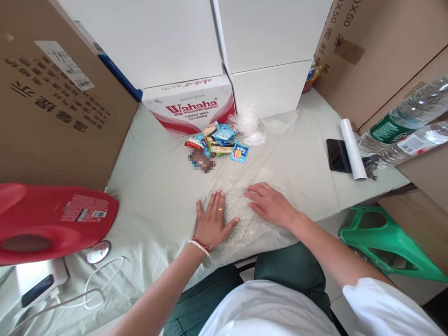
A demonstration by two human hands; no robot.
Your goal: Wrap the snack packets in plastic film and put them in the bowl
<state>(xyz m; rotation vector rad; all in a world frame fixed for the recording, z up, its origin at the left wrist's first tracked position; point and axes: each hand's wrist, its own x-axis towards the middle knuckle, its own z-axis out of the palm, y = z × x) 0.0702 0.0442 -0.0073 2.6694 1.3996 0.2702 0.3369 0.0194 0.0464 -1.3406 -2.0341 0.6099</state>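
My left hand (212,221) lies flat, fingers stretched out, on the left edge of a clear plastic bag (250,224) spread on the pale green table cover (157,186). A ring and a bead bracelet are on that hand. My right hand (271,204) rests palm down on the bag's upper right part, fingers extended to the left. Neither hand grips anything. Behind the bag lies a pile of small snack packets (219,140).
A Wahaha carton (191,106) and white boxes (269,46) stand at the back, brown cartons at both sides. A crumpled clear bag (250,128), a phone (338,155), a white roll (353,148) and water bottles (406,121) lie right. A red container (52,219) sits left, a green stool (388,242) right.
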